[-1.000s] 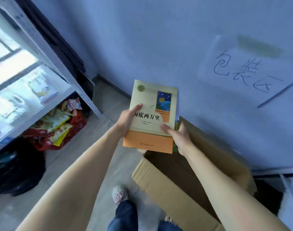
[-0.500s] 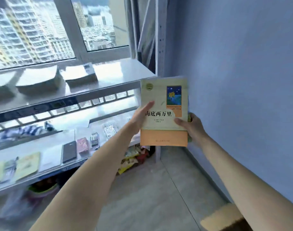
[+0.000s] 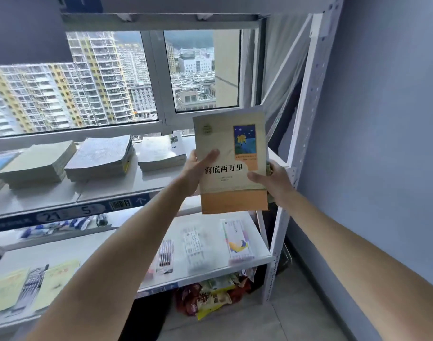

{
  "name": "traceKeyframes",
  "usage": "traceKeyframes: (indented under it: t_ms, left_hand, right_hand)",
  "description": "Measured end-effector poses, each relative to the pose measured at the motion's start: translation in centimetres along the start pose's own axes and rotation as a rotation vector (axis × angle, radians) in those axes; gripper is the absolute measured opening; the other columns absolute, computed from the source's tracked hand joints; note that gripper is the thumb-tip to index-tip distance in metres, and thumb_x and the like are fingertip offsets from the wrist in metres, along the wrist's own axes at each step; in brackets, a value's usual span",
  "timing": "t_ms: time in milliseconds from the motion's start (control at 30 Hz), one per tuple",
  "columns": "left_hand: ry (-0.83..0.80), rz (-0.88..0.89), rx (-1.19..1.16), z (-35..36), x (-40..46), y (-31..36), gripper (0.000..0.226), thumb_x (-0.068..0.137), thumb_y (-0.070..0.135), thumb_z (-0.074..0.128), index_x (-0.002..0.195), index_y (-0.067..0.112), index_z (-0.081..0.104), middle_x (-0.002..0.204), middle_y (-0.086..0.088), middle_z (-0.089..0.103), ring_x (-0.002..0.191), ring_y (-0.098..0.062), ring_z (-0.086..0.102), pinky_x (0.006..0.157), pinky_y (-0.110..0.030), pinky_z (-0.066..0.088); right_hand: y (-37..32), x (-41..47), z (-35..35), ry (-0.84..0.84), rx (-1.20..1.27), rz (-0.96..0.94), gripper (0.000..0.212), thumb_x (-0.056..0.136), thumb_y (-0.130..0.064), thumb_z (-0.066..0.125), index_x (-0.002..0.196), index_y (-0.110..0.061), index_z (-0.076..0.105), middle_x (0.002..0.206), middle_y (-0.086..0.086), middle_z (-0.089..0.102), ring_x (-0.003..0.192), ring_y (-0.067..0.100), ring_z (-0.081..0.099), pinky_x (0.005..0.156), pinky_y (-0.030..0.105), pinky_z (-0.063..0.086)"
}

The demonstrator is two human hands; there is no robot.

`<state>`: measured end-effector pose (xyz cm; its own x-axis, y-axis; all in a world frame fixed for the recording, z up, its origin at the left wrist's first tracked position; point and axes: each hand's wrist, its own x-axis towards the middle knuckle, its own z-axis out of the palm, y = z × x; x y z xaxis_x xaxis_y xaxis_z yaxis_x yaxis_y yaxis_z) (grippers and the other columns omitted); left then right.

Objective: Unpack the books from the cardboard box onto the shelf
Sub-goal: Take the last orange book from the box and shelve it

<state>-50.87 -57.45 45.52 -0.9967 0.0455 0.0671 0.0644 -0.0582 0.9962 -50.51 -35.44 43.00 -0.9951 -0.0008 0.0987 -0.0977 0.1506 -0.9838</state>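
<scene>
Head view: book (image 3: 229, 153) held upright before the shelf (image 3: 107, 193).
Left hand (image 3: 198, 172) grips its nine-o'clock edge, right hand (image 3: 272, 179) its three-o'clock edge; bare shelf lies beside the stacks (image 3: 161, 153).

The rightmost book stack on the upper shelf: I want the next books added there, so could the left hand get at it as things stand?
Probably not yet. The left hand is gripping the books together with the right hand. The path itself looks open: the stack lies just left of that hand with nothing between them.
</scene>
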Motion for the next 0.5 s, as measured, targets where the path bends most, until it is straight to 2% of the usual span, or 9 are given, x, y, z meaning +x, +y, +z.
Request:
traceKeyframes:
  t_ms: [67,167,200,267,333,400,433,500]
  left_hand:
    - [-0.006,0.046,0.048,-1.2,3.5,0.9,0.055,0.095,0.014,0.062,0.140,0.000,0.034,0.129,-0.029,0.058,0.115,-0.043,0.061,0.095,-0.055,0.053]
    - [0.017,0.104,0.135,-2.5,8.8,2.2,0.055,0.093,0.005,0.062,0.139,-0.003,0.032,0.123,-0.024,0.057,0.111,-0.036,0.060,0.093,-0.045,0.054]
    - [0.027,0.113,0.149,-2.9,10.4,2.5,0.056,0.092,0.005,0.063,0.139,-0.002,0.033,0.124,-0.023,0.057,0.110,-0.034,0.060,0.092,-0.042,0.055]
    - [0.041,0.133,0.156,-3.8,13.1,2.6,0.057,0.092,0.006,0.064,0.138,-0.001,0.032,0.125,-0.022,0.057,0.110,-0.032,0.060,0.090,-0.037,0.055]
    - [0.041,0.128,0.167,-4.8,15.3,1.8,0.058,0.091,0.006,0.065,0.138,-0.001,0.031,0.124,-0.022,0.057,0.114,-0.035,0.059,0.093,-0.040,0.055]
    - [0.039,0.116,0.145,-5.7,16.6,0.6,0.065,0.088,0.009,0.070,0.139,-0.001,0.031,0.126,-0.023,0.057,0.119,-0.036,0.058,0.099,-0.045,0.052]
    - [0.047,0.125,0.125,-6.0,17.2,-0.1,0.071,0.083,0.014,0.074,0.139,0.001,0.032,0.126,-0.021,0.059,0.117,-0.032,0.061,0.097,-0.043,0.052]
    - [0.085,0.143,0.102,-6.4,18.0,-0.6,0.081,0.071,0.034,0.083,0.135,0.009,0.041,0.118,-0.007,0.067,0.105,-0.015,0.068,0.087,-0.030,0.055]
  right_hand:
    - [-0.4,4.2,1.1,0.026,-0.041,-0.053,0.049,0.071,-0.010,0.081,0.115,-0.008,0.060,0.111,0.010,0.070,0.100,0.029,0.066,0.086,0.043,0.056]
    - [-0.9,10.5,2.7,0.066,-0.125,-0.130,0.049,0.067,-0.007,0.082,0.110,-0.008,0.059,0.108,0.009,0.070,0.091,0.023,0.063,0.073,0.022,0.053]
    - [-0.8,12.6,3.2,0.068,-0.119,-0.134,0.049,0.067,-0.006,0.082,0.109,-0.009,0.058,0.108,0.009,0.070,0.091,0.024,0.064,0.074,0.025,0.054]
    - [-0.5,15.8,4.2,0.051,-0.099,-0.113,0.052,0.067,-0.005,0.081,0.113,-0.008,0.057,0.109,0.010,0.070,0.097,0.029,0.065,0.085,0.040,0.055]
    - [0.2,18.5,5.0,0.011,-0.079,-0.085,0.054,0.069,-0.003,0.079,0.117,-0.009,0.054,0.112,0.011,0.069,0.101,0.030,0.064,0.089,0.044,0.053]
    - [1.1,19.9,5.5,-0.056,-0.058,-0.076,0.049,0.074,-0.002,0.075,0.117,-0.012,0.053,0.112,0.009,0.067,0.103,0.029,0.063,0.088,0.041,0.053]
    - [1.6,20.5,5.8,-0.097,-0.035,-0.082,0.045,0.077,-0.003,0.074,0.115,-0.015,0.053,0.109,0.006,0.067,0.103,0.028,0.062,0.085,0.038,0.053]
    - [2.4,21.4,6.0,-0.167,0.045,-0.087,0.041,0.079,-0.005,0.074,0.109,-0.022,0.053,0.104,-0.001,0.068,0.100,0.022,0.064,0.074,0.027,0.055]
